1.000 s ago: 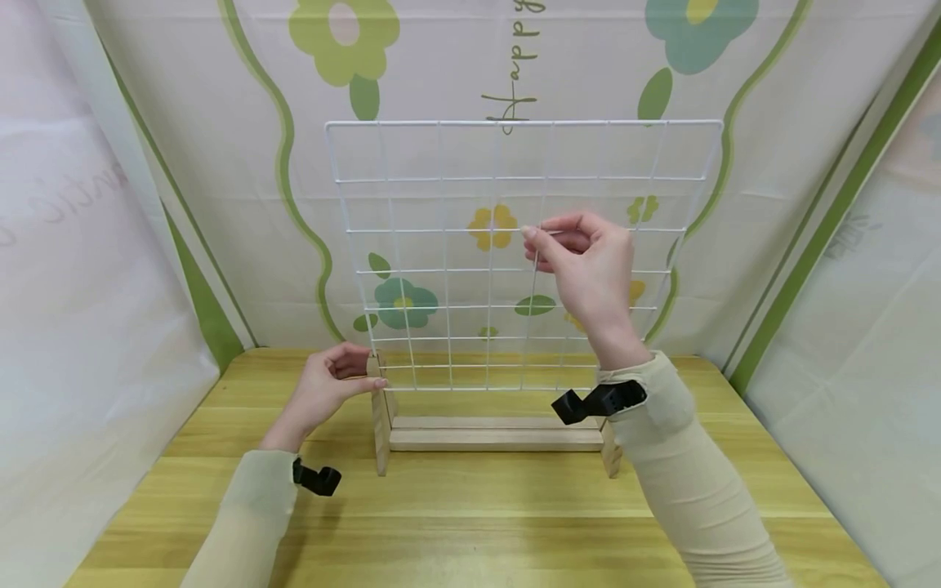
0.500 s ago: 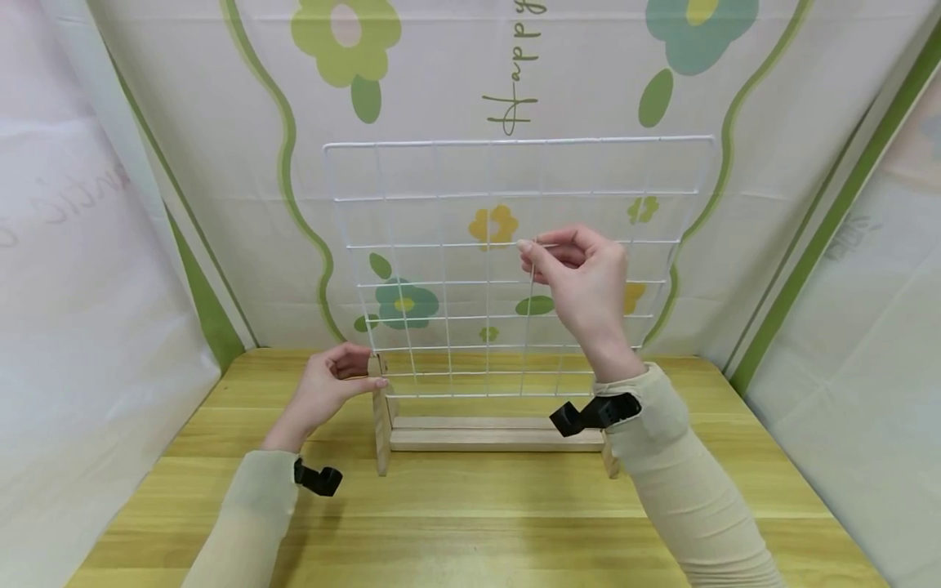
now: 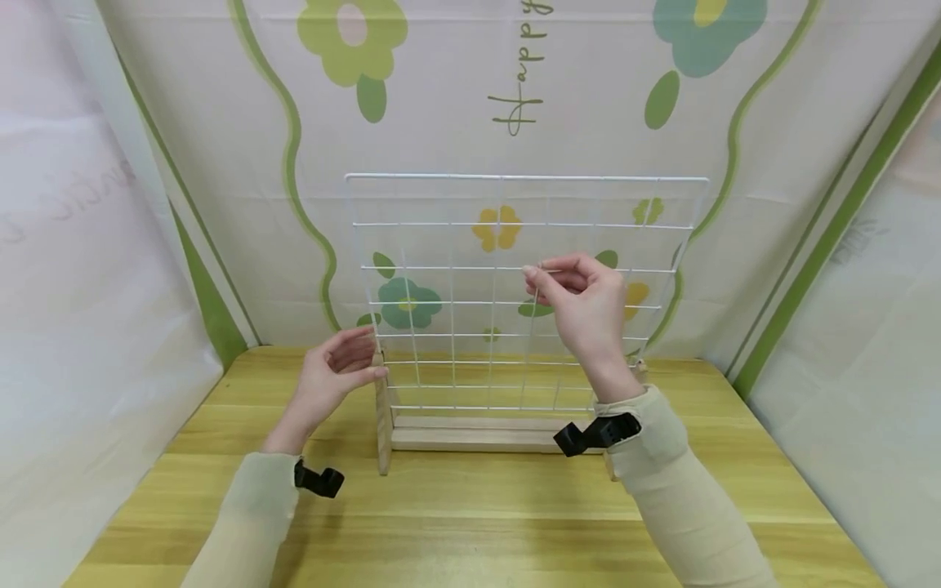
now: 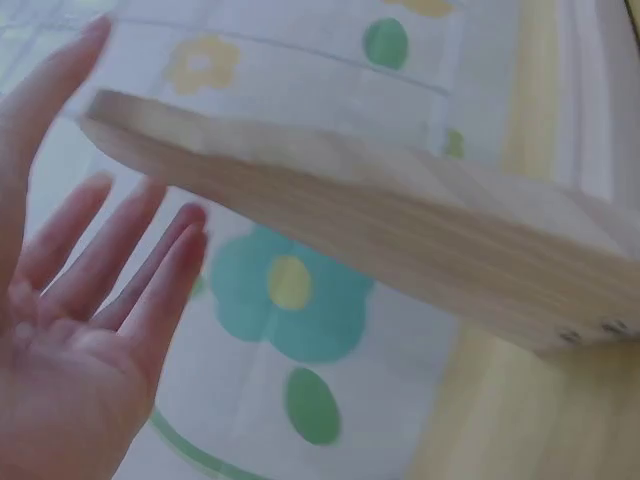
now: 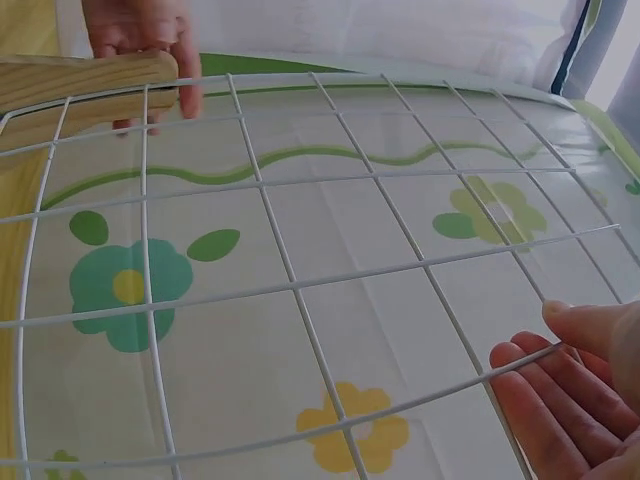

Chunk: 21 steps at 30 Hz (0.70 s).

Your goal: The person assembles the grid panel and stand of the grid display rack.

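Note:
My right hand (image 3: 590,306) pinches a wire of a white wire grid panel (image 3: 494,268) between thumb and fingers; the pinch also shows in the right wrist view (image 5: 575,385). The panel stands upright within a pale wooden stand (image 3: 470,441), its lower edge just above the crossbar. My left hand (image 3: 336,369) is at the top of the stand's left post (image 3: 383,420), beside the panel's left edge. In the left wrist view, its fingers are extended, with thumb and fingers on either side of the post (image 4: 340,200). My right forearm hides most of the right post.
The stand is on a wood-grain table (image 3: 470,523). Behind it hangs a white cloth backdrop (image 3: 441,122) printed with flowers. More cloth walls (image 3: 81,269) close in the left and right sides. A black wrist camera (image 3: 319,478) is strapped to each sleeve.
My right hand has moved down with the grid panel, lowering it between the posts. The panel's left side has shifted slightly right. My left hand's fingers have spread and risen a little at the post top.

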### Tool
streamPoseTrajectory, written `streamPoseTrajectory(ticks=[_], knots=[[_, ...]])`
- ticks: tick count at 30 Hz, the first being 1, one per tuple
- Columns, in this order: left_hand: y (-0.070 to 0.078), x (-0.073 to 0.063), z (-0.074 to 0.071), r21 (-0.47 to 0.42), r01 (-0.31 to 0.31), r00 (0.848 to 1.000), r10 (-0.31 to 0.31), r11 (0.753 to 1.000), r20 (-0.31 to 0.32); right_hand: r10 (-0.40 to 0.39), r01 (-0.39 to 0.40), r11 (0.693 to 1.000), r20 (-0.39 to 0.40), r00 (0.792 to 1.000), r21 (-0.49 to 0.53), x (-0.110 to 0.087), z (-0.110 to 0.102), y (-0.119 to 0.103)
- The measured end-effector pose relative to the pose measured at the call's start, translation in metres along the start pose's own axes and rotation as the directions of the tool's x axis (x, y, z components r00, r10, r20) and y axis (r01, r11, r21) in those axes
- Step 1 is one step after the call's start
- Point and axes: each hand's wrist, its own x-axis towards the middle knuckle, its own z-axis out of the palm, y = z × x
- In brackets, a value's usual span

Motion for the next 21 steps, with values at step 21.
streamPoseTrajectory(ticks=[21], knots=[[0.071,0.033,0.027,-0.155,-0.222,0.930,0.161,0.963,-0.331,0.013,-0.013,1.000,0.006,1.000,0.003,-0.018,-0.001,0.024]])
